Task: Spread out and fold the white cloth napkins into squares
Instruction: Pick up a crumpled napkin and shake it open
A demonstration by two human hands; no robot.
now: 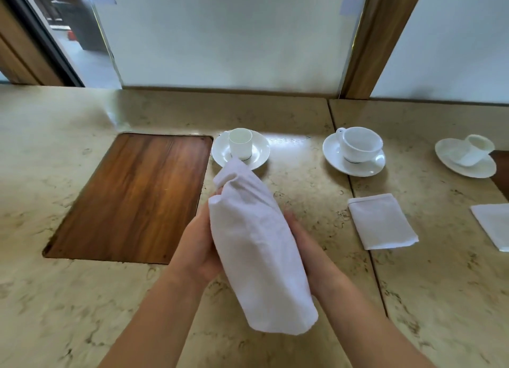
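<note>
While both hands hold a bundled napkin (pixel 259 252), a saucer (pixel 259 150) lies just beyond.

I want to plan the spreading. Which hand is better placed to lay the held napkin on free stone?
Probably the left hand. It grips the napkin at its top end, and bare counter lies on its side. The right hand has a folded napkin close beside it.

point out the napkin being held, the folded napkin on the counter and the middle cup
held napkin (pixel 259 246): head view, middle of the cloth
folded napkin (pixel 382 221): head view, centre of its top face
middle cup (pixel 359 144): head view, outer wall
</note>
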